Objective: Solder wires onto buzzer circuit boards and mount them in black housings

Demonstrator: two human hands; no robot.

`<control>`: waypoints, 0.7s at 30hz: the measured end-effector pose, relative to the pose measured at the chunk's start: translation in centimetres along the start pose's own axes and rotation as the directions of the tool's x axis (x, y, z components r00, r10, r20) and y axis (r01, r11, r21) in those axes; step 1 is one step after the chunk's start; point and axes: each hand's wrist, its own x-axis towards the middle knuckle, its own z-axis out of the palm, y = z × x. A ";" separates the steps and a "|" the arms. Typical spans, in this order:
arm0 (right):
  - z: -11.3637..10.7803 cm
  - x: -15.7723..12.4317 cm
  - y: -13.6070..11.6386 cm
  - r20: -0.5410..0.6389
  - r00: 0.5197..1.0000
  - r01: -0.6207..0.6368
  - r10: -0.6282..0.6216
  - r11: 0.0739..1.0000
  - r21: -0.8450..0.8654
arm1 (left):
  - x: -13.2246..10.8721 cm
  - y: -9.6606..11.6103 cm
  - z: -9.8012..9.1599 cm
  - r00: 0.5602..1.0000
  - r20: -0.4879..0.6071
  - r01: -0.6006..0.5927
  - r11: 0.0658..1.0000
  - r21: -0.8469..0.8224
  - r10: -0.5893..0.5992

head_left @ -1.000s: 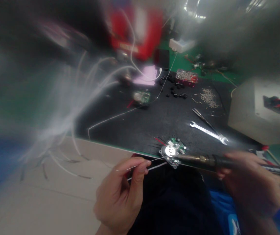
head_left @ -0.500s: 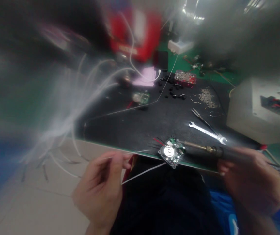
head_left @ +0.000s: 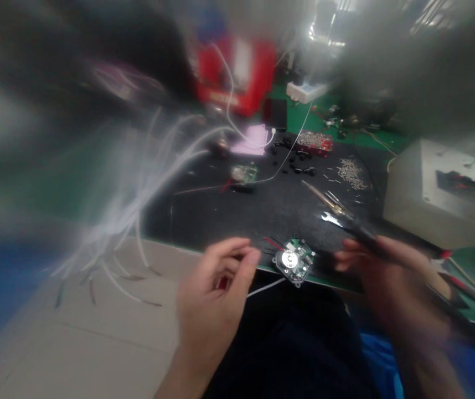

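Observation:
My right hand is closed around a soldering iron, whose tip points up and to the left over the mat. Near the bench's front edge lies a small green circuit board in a dark housing, with a round white part and red and black wires. A white cable runs from this board down behind my left hand. The thumb and fingers of that hand are pinched together just left of the board, not touching it. Whatever they pinch is hidden.
A wrench lies partly under the iron. Further back are a second board, scattered metal pins, a pin-filled box and black parts. A pale metal box stands right. White cables hang over the left edge.
The soldering iron has lifted off the board, its tip swinging up and away. My left hand has moved right, towards the board; the thin wire seen at its fingertips no longer shows there.

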 end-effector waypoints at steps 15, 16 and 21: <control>1.1 0.5 1.3 0.276 0.956 0.172 -0.094 0.946 -0.274 | -0.2 -0.7 2.5 0.960 0.169 -0.191 0.962 -0.196 0.225; 1.1 0.5 1.3 0.284 0.954 0.185 -0.099 0.937 -0.295 | -0.1 -0.7 2.5 0.958 0.173 -0.193 0.961 -0.198 0.228; 1.3 0.5 1.4 0.293 0.946 0.244 -0.143 0.906 -0.346 | 0.5 -1.0 2.2 0.896 0.209 -0.359 0.917 -0.176 0.391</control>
